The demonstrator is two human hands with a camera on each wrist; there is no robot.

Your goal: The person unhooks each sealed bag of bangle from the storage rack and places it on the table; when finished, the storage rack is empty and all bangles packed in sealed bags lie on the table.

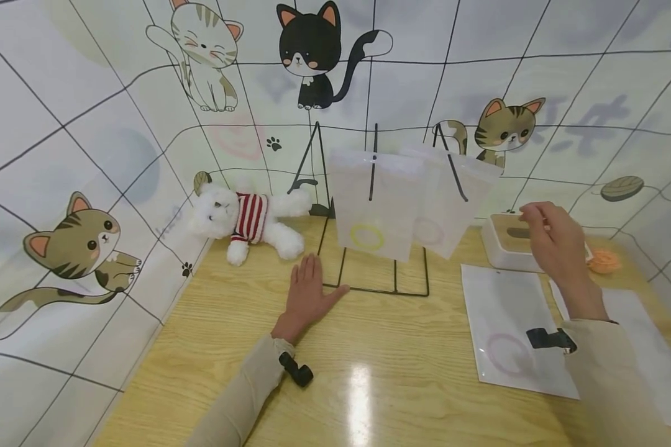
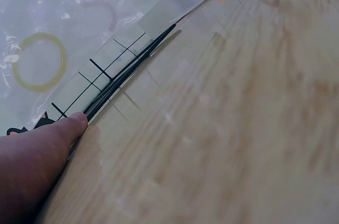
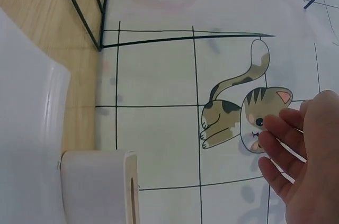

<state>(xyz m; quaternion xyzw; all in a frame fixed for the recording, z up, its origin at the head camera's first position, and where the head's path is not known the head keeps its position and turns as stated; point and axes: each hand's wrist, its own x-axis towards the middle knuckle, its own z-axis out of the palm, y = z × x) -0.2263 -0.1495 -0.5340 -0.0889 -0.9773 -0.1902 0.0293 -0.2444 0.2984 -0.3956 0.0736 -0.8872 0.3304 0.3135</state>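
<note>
My left hand (image 1: 305, 292) lies flat on the table with fingers spread, its thumb touching the base of a black wire rack (image 1: 388, 290). From the rack's prongs hang two translucent bags: one bag (image 1: 369, 198) bears a yellow ring, and the other bag (image 1: 453, 205) a pale pink ring. Over a white tissue box (image 1: 489, 239) with a wooden top, my right hand (image 1: 559, 245) is raised in the air. Its fingers (image 3: 283, 163) are loosely bent and nothing shows between them. In the left wrist view, the left thumb (image 2: 47, 139) meets the rack's dark wire.
A flat bag (image 1: 517, 316) with a pinkish ring lies at right. Another white sheet or bag (image 1: 648, 347) is partly under the right sleeve. A white plush toy (image 1: 251, 220) in a striped shirt lies at back left. An orange item (image 1: 604, 261) sits beside the tissue box.
</note>
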